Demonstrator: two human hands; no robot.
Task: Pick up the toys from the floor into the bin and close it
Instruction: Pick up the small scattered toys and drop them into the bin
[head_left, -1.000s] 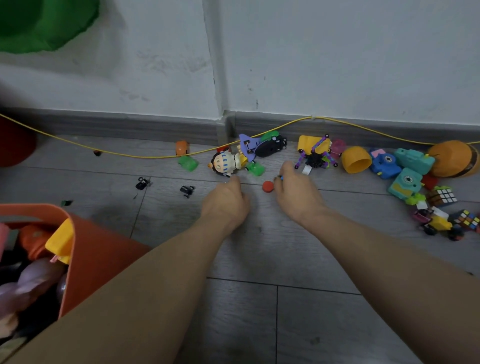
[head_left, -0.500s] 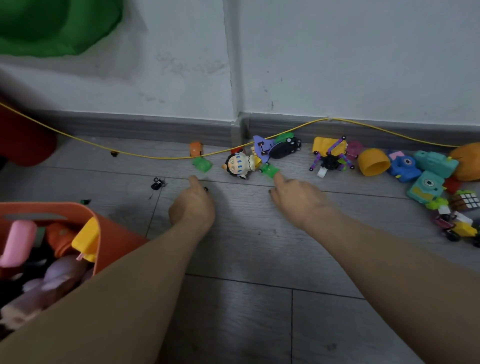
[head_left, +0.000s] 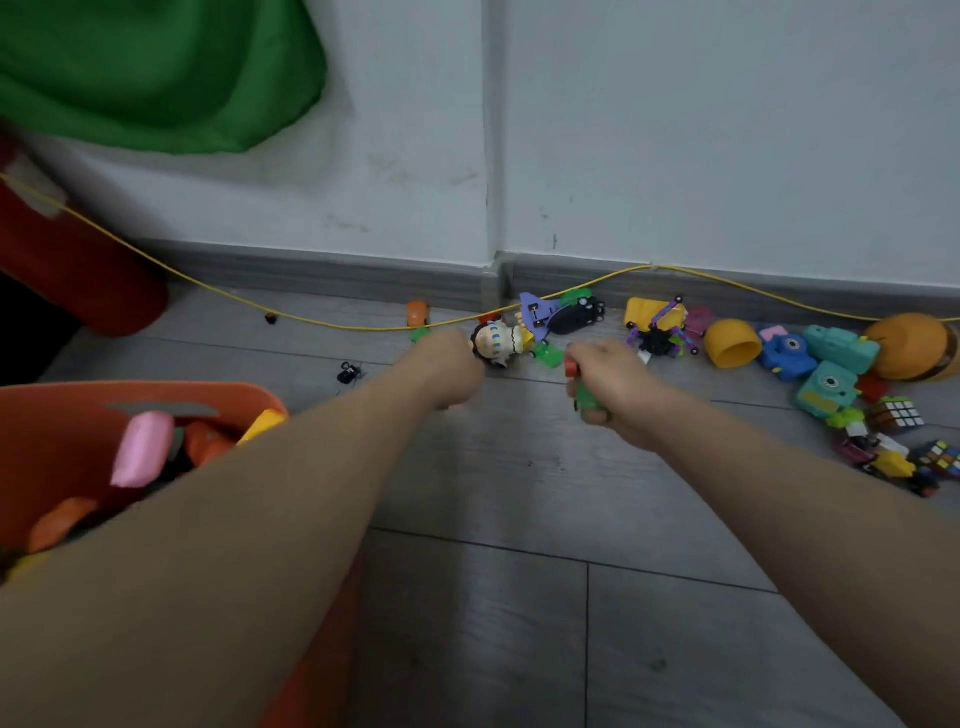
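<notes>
At the far left a red object (head_left: 78, 270) is cut off by the frame edge, with a green cloth (head_left: 156, 73) hanging on the wall above it. Below, the orange bin (head_left: 62, 415) stands open at the lower left, its near side hidden behind the left forearm; a pink piece (head_left: 143, 449) and orange pieces lie inside, the rest blurred. A yellow cord (head_left: 332, 325) runs along the baseboard across the whole width. Between the bin and the wall the grey floor (head_left: 519, 467) lies bare, save for a small black toy (head_left: 349, 373) and a dark speck near the cord.

The left hand (head_left: 447, 371) is stretched toward the wall with fingers curled, just beside a doll (head_left: 498, 340) lying on its side; whether it holds anything cannot be told, since the fingers face away. An orange car (head_left: 418, 313) sits behind it by the baseboard.

The right hand (head_left: 608, 384) grips a small green toy (head_left: 586, 397) and a red piece (head_left: 571, 366); both are mostly covered by the fingers. Beyond it lie a green block (head_left: 548, 357), a purple and black toy (head_left: 563, 312), and a black and purple spider toy (head_left: 657, 338) against a yellow piece.

Further right, toys crowd toward the wall: a yellow cup (head_left: 732, 343), a blue camera (head_left: 787, 353), two teal cameras (head_left: 831, 387), and an orange ball (head_left: 914, 345) cut off by the frame edge. Two puzzle cubes (head_left: 896, 413) and a heap of small vehicles lie nearest the right edge, too blurred to sort out. The floor nearer the person, between the forearms, is open.
</notes>
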